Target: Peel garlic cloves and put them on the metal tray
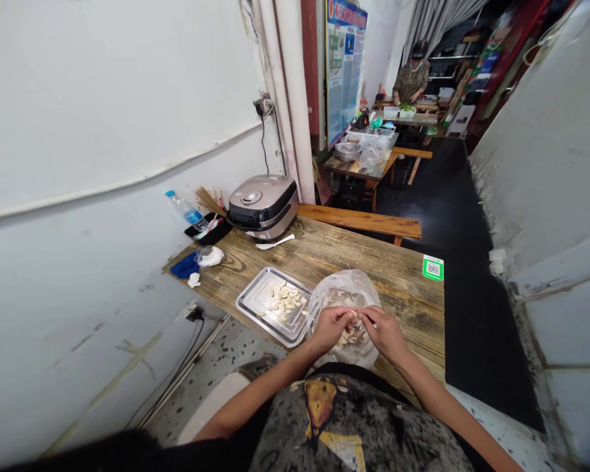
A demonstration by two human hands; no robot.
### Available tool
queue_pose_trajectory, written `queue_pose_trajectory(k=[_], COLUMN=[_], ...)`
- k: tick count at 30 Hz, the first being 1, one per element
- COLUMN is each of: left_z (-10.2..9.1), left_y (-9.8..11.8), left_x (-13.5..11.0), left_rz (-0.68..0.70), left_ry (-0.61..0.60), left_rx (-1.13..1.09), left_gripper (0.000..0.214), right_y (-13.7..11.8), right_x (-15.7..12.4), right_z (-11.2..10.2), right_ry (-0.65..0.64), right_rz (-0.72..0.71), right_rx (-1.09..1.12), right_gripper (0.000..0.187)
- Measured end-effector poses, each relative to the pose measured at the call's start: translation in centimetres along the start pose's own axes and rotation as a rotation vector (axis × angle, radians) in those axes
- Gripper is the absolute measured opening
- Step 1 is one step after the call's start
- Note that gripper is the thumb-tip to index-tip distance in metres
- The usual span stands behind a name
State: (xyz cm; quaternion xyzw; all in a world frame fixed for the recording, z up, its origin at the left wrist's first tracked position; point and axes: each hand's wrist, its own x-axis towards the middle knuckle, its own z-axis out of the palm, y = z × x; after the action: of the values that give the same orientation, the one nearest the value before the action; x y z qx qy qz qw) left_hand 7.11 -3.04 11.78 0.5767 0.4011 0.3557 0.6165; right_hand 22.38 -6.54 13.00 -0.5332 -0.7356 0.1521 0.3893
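Note:
My left hand point(330, 326) and my right hand point(384, 331) meet over a clear plastic bag point(344, 292) of pale garlic cloves at the near edge of the wooden table point(364, 262). Both hands are closed in a pinch on one small clove point(354, 318) held between their fingertips. More cloves point(353, 338) lie in the bag under the hands. Just left of the bag sits a metal tray point(260, 298) with several peeled cloves point(286, 301) on it.
A rice cooker point(263, 204), a white spoon point(275, 244), a water bottle point(185, 210), a black dish point(211, 231) and blue and white cloths point(196, 261) stand at the table's far end. A green QR sticker point(433, 267) marks the right edge. Another person point(412, 77) works at far tables.

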Motion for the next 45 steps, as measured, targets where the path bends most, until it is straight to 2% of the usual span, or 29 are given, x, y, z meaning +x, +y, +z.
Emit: queue_pose_trajectory(k=[5,11,16,20,25,29,31,33,35,38,41,43,45], left_z=[-0.1,-0.2,0.1,0.2,0.5,0.7,0.7,0.6,0.3,0.0,0.2,0.3,0.3], left_y=[0.3,0.3,-0.1,0.2,1.0,1.0,0.9,0.8,0.9,1.0,0.9,0.7,0.5], left_x=[-0.1,0.2,0.4,0.3,-0.1,-0.3,-0.3,-0.3,-0.3,-0.2,0.0,0.1,0.2], left_rz=[0.004,-0.036,-0.054,0.054,0.183,0.343,0.312,0.226,0.162,0.167,0.192,0.187,0.19], left_ry=[-0.004,0.065,0.006,-0.034,-0.013,0.022,0.018,0.008,-0.028,-0.08,-0.061,-0.034,-0.047], left_rx=[0.007,-0.006,-0.034,0.116,0.277,0.482,0.58,0.637,0.667,0.689,0.675,0.642,0.63], left_gripper=[0.03,0.033,0.036,0.031,0.028,0.029,0.031,0.03,0.029,0.031,0.034,0.033,0.03], right_y=[-0.1,0.0,0.3,0.9,0.9,-0.2,-0.7,-1.0,-1.4,-1.9,-2.4,-2.5,-2.3], right_x=[0.2,-0.1,0.0,0.3,0.3,0.4,0.6,0.9,1.0,0.9,0.8,0.9,1.0], right_z=[0.0,0.8,1.1,0.9,1.3,1.9,2.1,2.3,2.6,3.1,3.4,3.2,2.7], right_ry=[-0.019,-0.046,-0.042,-0.127,-0.176,-0.179,-0.228,-0.208,-0.113,-0.011,0.041,0.049,-0.023], right_rz=[0.036,0.219,0.398,0.634,0.719,0.912,0.98,0.986,0.959,0.935,0.944,0.966,0.991], right_rx=[0.018,0.185,0.359,0.65,0.667,1.025,1.144,1.133,1.071,1.041,1.094,1.145,1.191], right_gripper=[0.022,0.022,0.027,0.036,0.046,0.046,0.045,0.043,0.043,0.044,0.043,0.042,0.042])
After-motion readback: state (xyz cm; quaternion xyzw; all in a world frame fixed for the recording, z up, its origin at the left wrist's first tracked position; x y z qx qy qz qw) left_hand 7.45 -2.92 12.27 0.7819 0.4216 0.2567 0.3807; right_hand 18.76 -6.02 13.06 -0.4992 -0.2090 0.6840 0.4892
